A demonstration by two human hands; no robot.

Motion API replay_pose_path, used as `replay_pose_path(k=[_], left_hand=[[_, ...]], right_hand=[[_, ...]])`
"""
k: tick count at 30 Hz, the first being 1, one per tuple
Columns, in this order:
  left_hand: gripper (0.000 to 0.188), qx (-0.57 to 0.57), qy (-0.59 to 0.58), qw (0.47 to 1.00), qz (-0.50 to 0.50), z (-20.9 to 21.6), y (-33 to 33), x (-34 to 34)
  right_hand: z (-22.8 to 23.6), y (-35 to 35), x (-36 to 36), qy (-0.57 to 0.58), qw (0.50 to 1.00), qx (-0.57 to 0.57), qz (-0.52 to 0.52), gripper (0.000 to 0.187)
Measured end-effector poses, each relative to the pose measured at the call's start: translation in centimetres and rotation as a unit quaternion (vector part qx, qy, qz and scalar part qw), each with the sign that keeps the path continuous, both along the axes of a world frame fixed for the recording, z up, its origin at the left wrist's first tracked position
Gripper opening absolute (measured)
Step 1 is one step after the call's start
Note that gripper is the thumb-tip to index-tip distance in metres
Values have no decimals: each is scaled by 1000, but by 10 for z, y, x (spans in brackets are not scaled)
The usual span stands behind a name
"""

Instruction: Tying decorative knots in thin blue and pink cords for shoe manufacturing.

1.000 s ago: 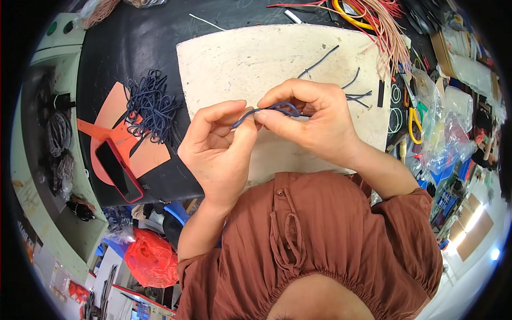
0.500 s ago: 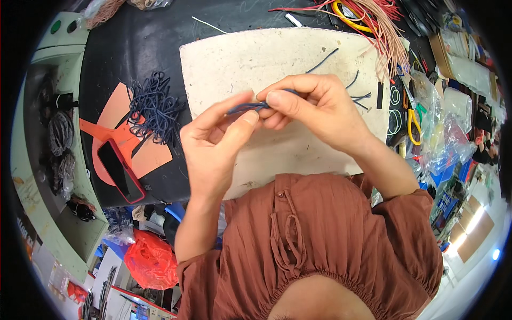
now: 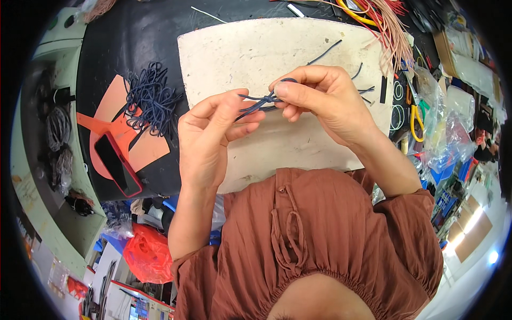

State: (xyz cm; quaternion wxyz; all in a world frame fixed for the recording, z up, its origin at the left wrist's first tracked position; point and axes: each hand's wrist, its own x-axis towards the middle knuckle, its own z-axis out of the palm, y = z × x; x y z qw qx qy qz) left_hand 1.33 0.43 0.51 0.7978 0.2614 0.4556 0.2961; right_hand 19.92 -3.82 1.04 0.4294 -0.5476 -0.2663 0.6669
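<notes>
both hands work above the pale board [image 3: 298, 144] on the black counter [image 3: 122, 48]. the left hand [image 3: 208, 136] and right hand [image 3: 320, 101] each pinch an end of a dark blue cord [image 3: 258, 101], fingers clenched on it. a heap of blue cords [image 3: 152, 98] lies well apart to the left.

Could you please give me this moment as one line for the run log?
left hand: pinching dark blue cord | right hand: pinching the cord's loop | under hands: pale work board | beside: pile of blue cords
</notes>
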Motion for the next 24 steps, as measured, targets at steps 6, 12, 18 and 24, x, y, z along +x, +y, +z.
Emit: replay_pose_path(k=[6, 12, 18, 24], left_hand=[[22, 24, 10, 998, -49, -5, -2, -2], [20, -39, -66, 995, -57, -7, -4, -6], [19, 282, 56, 955, -72, -9, -14, -1], [20, 71, 9, 996, -55, -4, -8, -6]], right_hand=[[-6, -4, -6, -163, 972, 162, 42, 12], [-19, -2, -3, -431, 725, 534, 57, 7], [-7, -5, -4, 170, 983, -57, 24, 17], [-1, -1, -4, 90, 993, -75, -16, 23]])
